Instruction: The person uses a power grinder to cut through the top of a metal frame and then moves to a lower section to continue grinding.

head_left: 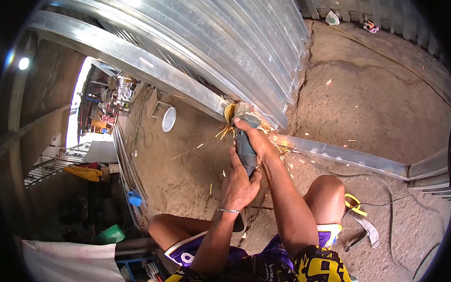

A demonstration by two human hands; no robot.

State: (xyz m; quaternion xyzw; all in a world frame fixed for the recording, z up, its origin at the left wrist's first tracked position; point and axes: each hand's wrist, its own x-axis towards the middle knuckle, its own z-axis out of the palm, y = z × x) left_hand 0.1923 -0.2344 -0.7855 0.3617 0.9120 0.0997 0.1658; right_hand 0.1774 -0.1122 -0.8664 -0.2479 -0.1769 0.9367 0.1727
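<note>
My left hand (242, 185) is wrapped round the rear of the dark angle grinder (245, 150). Further forward, my right hand (255, 137) closes over the grinder's body near its head, thumb on top. The yellowish disc (229, 113) meets the lower end of a long metal beam (139, 62) beside corrugated metal sheeting (229, 46). Orange sparks spray downward and out to both sides of the contact point. The exact cut line is hidden by the disc and the grinder head.
A metal rail (342, 154) runs right along the ground. Near my knee lie a yellow-rimmed object (355, 205) and a cable (391, 216). A white basin (169, 119) stands left on the dirt floor. A blue container (134, 198) rests by long bars.
</note>
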